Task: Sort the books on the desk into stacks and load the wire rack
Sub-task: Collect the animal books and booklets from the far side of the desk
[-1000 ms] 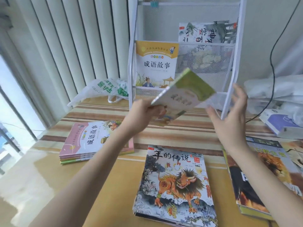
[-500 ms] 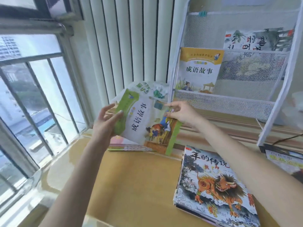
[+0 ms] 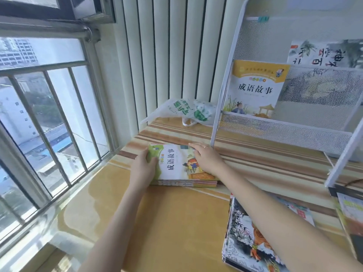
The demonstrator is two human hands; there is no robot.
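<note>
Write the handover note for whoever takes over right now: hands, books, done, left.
Left hand grips the green book by its left edge, thumb on the cover; right hand rests flat on it.
It lies on the window stack.
Done: yellow book and ink-painting book stand in the wire rack.
Left: beast-cover stack and right-edge stack lie on the desk; load the rack.

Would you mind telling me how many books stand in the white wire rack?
2: a yellow-topped storybook at the left of the lower tier of the white wire rack, and an ink-painting-covered book at the right of the tier above. Others may be out of frame.
</note>
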